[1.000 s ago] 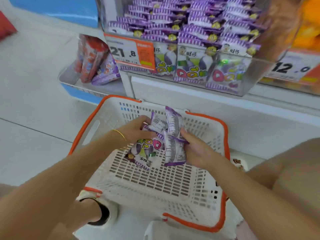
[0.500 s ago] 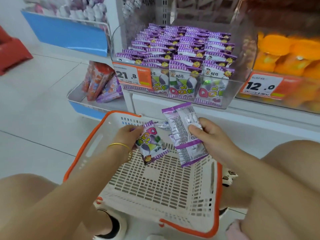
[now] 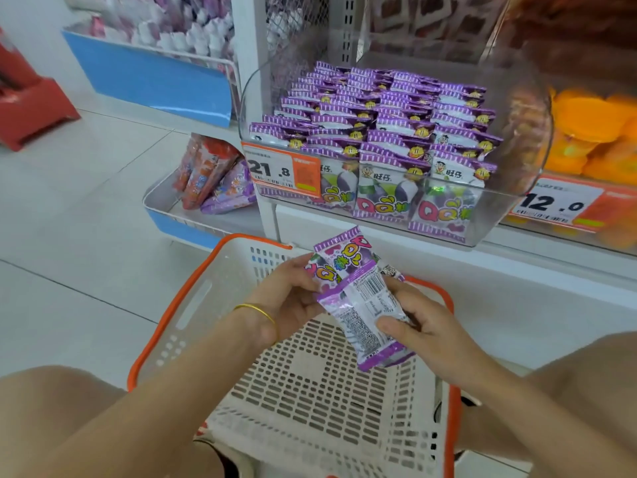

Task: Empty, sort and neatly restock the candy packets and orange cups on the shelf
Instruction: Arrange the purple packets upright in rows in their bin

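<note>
Purple candy packets (image 3: 362, 305) are held in a small stack over a white basket with an orange rim (image 3: 165, 326). My left hand (image 3: 289, 298) grips the stack's upper left side, where printed fronts show. My right hand (image 3: 417, 326) holds the lower right, thumb on a packet's barcode back. Above, a clear shelf bin (image 3: 510, 201) is filled with rows of the same purple packets (image 3: 375, 129). Orange cups (image 3: 593, 132) sit blurred on the shelf to the right.
Price tags reading 21.8 (image 3: 281, 172) and 12.0 (image 3: 555, 203) hang on the shelf front. A lower side tray (image 3: 162, 205) holds red and purple snack bags. A red stand (image 3: 27, 108) sits far left on the tiled floor. My knees flank the basket.
The two hands, each with its own packets half a second ago, have come together into one stack. The view has tilted up, showing more shelf.
</note>
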The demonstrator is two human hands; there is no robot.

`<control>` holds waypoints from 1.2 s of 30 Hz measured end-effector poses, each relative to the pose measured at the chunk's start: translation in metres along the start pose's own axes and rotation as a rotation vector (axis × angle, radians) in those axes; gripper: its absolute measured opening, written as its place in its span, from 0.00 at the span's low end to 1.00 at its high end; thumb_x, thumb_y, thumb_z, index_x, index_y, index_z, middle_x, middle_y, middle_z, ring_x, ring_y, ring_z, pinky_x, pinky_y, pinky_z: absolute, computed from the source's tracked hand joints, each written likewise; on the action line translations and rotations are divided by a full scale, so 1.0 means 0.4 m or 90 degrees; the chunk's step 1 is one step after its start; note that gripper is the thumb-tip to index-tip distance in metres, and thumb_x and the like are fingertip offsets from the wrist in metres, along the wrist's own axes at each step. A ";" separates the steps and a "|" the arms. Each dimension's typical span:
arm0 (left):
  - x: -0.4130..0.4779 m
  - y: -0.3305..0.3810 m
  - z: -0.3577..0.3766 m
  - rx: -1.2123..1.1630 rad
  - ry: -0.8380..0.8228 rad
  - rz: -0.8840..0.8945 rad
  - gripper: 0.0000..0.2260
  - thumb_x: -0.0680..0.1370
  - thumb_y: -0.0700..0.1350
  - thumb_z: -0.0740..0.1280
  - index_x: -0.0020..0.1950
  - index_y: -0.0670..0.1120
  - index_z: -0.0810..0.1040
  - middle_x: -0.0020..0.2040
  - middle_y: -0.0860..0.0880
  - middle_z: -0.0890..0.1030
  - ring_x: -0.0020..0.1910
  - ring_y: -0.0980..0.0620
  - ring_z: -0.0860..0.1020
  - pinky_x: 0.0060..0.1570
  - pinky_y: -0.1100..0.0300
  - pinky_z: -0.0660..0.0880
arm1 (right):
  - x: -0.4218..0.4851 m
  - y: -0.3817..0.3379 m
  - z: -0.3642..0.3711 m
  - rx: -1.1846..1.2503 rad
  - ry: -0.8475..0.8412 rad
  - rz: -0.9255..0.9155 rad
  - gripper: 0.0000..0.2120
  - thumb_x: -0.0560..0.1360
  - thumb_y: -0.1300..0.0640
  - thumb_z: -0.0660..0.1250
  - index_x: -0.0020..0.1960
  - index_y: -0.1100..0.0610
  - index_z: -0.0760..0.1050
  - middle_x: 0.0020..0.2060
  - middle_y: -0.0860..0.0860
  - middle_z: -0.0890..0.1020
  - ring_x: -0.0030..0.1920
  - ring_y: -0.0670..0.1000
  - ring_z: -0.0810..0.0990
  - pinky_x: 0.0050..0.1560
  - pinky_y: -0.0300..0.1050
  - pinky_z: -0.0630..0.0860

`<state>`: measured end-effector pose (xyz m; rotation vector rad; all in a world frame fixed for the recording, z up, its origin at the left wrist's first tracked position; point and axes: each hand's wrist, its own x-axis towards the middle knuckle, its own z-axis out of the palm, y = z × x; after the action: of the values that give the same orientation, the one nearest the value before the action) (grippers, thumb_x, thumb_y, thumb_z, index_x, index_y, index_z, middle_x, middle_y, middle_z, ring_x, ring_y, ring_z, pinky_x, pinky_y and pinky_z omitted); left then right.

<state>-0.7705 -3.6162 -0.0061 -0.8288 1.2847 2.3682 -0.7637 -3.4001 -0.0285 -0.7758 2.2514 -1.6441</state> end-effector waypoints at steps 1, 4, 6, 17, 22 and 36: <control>0.005 0.002 -0.008 -0.008 -0.016 0.000 0.21 0.71 0.30 0.56 0.61 0.42 0.76 0.48 0.40 0.77 0.44 0.43 0.73 0.36 0.56 0.79 | 0.001 -0.003 0.000 0.009 -0.006 0.002 0.17 0.73 0.35 0.62 0.55 0.44 0.77 0.67 0.37 0.71 0.67 0.44 0.71 0.64 0.41 0.69; 0.001 0.005 -0.012 -0.008 -0.053 -0.017 0.19 0.70 0.37 0.64 0.61 0.39 0.76 0.55 0.39 0.76 0.52 0.41 0.72 0.47 0.52 0.79 | 0.004 -0.013 0.004 0.032 -0.031 -0.001 0.16 0.73 0.38 0.64 0.54 0.46 0.77 0.68 0.35 0.70 0.68 0.42 0.70 0.62 0.35 0.68; 0.000 0.001 -0.012 0.019 -0.035 -0.002 0.12 0.73 0.38 0.67 0.56 0.39 0.76 0.50 0.40 0.80 0.45 0.44 0.79 0.44 0.51 0.79 | 0.007 -0.020 0.003 0.048 -0.046 0.008 0.16 0.73 0.39 0.66 0.55 0.46 0.78 0.65 0.36 0.73 0.64 0.41 0.74 0.58 0.33 0.70; -0.020 0.024 -0.031 0.207 -0.107 -0.007 0.12 0.80 0.48 0.60 0.56 0.43 0.79 0.44 0.47 0.83 0.37 0.49 0.81 0.39 0.51 0.81 | 0.022 -0.086 -0.124 0.179 -0.140 0.114 0.15 0.61 0.45 0.75 0.44 0.51 0.83 0.41 0.50 0.85 0.40 0.48 0.83 0.40 0.38 0.77; -0.036 0.000 -0.024 0.423 -0.254 -0.037 0.25 0.69 0.55 0.71 0.60 0.41 0.75 0.52 0.43 0.83 0.45 0.50 0.81 0.44 0.57 0.80 | 0.041 -0.083 -0.111 0.140 -0.145 0.147 0.18 0.63 0.49 0.72 0.49 0.57 0.83 0.54 0.53 0.83 0.50 0.49 0.83 0.49 0.39 0.78; -0.006 0.006 -0.062 0.300 -0.326 -0.115 0.34 0.57 0.38 0.79 0.61 0.40 0.73 0.55 0.41 0.80 0.51 0.46 0.81 0.49 0.54 0.80 | 0.065 -0.052 -0.096 0.188 0.037 0.231 0.22 0.68 0.47 0.72 0.54 0.62 0.77 0.50 0.64 0.81 0.47 0.63 0.81 0.52 0.59 0.77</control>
<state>-0.7617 -3.6384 -0.0136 -0.1679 1.3808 1.8466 -0.7985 -3.3883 0.0066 -0.2346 1.9706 -1.7713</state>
